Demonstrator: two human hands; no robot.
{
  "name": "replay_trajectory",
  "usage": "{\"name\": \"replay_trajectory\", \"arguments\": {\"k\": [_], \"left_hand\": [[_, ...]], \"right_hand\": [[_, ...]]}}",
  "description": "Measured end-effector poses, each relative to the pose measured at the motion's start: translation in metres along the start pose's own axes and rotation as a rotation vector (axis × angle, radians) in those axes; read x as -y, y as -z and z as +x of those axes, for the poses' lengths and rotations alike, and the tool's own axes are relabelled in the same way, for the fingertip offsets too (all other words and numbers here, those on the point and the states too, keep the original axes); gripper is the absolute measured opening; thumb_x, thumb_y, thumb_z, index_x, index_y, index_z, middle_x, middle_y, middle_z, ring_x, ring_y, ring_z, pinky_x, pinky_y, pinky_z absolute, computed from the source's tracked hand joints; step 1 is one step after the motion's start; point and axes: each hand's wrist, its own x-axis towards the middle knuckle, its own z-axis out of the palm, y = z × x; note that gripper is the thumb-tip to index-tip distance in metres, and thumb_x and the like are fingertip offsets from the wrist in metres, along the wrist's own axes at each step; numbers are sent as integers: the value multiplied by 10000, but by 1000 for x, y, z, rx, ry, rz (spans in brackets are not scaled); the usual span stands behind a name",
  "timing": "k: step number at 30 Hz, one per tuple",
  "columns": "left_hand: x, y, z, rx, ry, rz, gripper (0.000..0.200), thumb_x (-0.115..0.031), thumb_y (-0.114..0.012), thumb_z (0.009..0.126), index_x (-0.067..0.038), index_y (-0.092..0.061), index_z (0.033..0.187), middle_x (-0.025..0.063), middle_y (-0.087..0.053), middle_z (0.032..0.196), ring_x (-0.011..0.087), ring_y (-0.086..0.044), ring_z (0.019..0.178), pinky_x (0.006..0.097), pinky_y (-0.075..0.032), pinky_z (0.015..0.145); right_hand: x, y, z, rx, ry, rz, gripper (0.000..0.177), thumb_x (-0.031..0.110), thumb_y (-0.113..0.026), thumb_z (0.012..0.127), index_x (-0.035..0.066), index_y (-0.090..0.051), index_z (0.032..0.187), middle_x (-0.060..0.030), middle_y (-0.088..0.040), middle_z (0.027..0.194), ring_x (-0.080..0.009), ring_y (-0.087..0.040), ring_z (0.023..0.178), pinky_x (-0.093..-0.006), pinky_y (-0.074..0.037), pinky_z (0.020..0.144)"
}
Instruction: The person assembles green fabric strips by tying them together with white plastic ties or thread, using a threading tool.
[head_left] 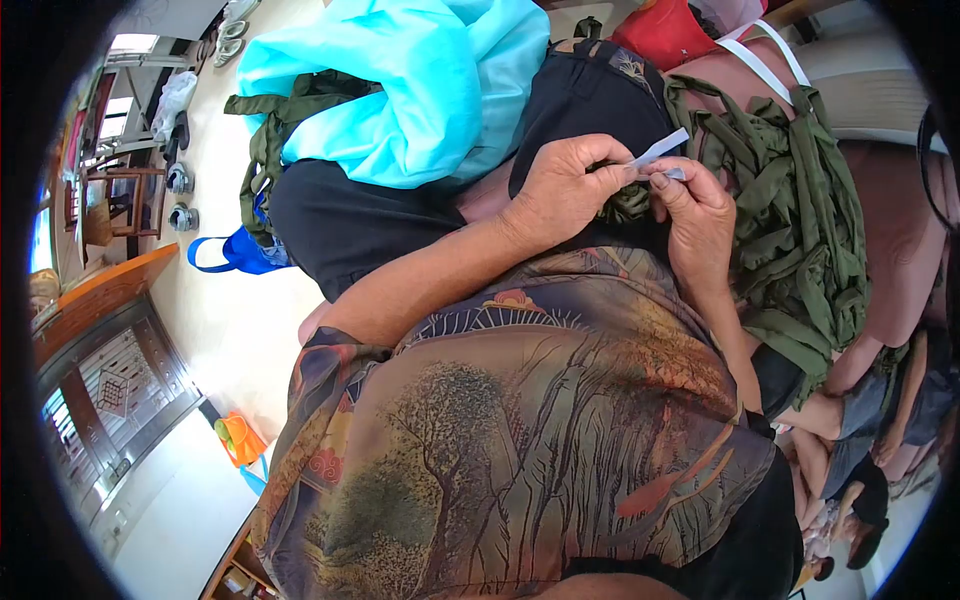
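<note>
My left hand point(568, 190) is closed around a bunch of olive green fabric strap point(630, 203) held over my lap. My right hand point(700, 215) pinches a small pale grey strip point(660, 152) between thumb and fingers, right against the left hand's fingertips. Both hands meet above my black trousers point(580, 95). A heap of the same olive green straps point(800, 210) lies just right of my right hand.
A light blue plastic bag point(400, 80) rests on my left knee with more green straps point(270, 130) under it. A blue bag point(235, 255) and shoes point(180, 200) lie on the pale floor. A wooden door point(110, 390) stands at left. Another seated person's legs point(860, 430) are at right.
</note>
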Motion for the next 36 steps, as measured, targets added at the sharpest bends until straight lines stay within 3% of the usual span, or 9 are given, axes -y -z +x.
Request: {"name": "replay_trajectory", "arguments": {"k": [6, 12, 15, 20, 23, 26, 29, 33, 36], "left_hand": [[-5, 6, -2, 63, 113, 54, 121, -111, -656, 889, 7, -664, 918, -13, -624, 783, 55, -544, 749, 227, -459, 688], [1, 5, -4, 79, 148, -560, 97, -86, -642, 896, 0, -681, 920, 28, -680, 895, 89, -604, 861, 234, -474, 818], [-4, 11, -4, 101, 195, -539, 73, -61, -642, 889, -4, -681, 911, 32, -677, 901, 87, -608, 856, 232, -480, 808], [-9, 13, -3, 198, -26, -235, 291, -15, -650, 856, 11, -591, 1140, -8, -628, 800, 40, -580, 775, 187, -474, 727], [-7, 16, 0, 260, 34, -165, 317, -20, -649, 856, 13, -581, 1164, -10, -625, 790, 37, -580, 761, 187, -472, 708], [-2, 17, 4, 350, 115, -173, 290, -33, -651, 858, 15, -605, 1140, 12, -657, 821, 43, -591, 772, 191, -473, 686], [-2, 15, 5, 388, 175, -366, 206, -52, -651, 870, 9, -644, 1067, 36, -681, 838, 55, -602, 773, 198, -476, 674], [-3, 12, 3, 334, 188, -352, 87, -55, -628, 890, 6, -657, 944, 52, -688, 828, 64, -608, 759, 196, -474, 681], [0, 12, 3, 265, 192, -265, 74, -59, -612, 899, 6, -647, 908, 48, -682, 815, 62, -603, 749, 194, -471, 680]], "right_hand": [[8, -4, -1, -45, -71, 228, 93, 111, -634, 908, 19, -643, 901, -46, -663, 847, -38, -495, 669, -160, -368, 541], [7, 3, -1, 76, -203, 202, 96, 130, -660, 891, 40, -642, 920, -18, -655, 790, -27, -490, 605, -152, -344, 489], [1, 5, 0, 80, -219, 169, 135, 137, -680, 875, 53, -616, 958, -13, -648, 745, -31, -489, 561, -153, -341, 465], [-4, 10, 2, 127, -279, 181, 219, 139, -700, 857, 63, -524, 963, -44, -643, 718, -42, -497, 532, -155, -338, 431], [-3, 12, 4, 189, -292, 195, 256, 133, -703, 854, 63, -485, 969, -63, -643, 712, -47, -495, 516, -163, -338, 420], [-2, 14, 9, 243, -315, 176, 284, 127, -707, 851, 62, -466, 986, -77, -642, 705, -51, -492, 504, -167, -333, 408], [0, 14, 13, 277, -356, 166, 303, 125, -712, 847, 64, -457, 998, -83, -640, 698, -54, -490, 496, -168, -321, 393], [-1, 15, 18, 290, -425, 231, 299, 115, -707, 850, 67, -455, 1003, -91, -636, 696, -57, -483, 482, -164, -297, 370], [1, 14, 17, 268, -477, 278, 286, 96, -705, 843, 68, -460, 987, -97, -649, 757, -63, -517, 544, -167, -342, 415]]}}
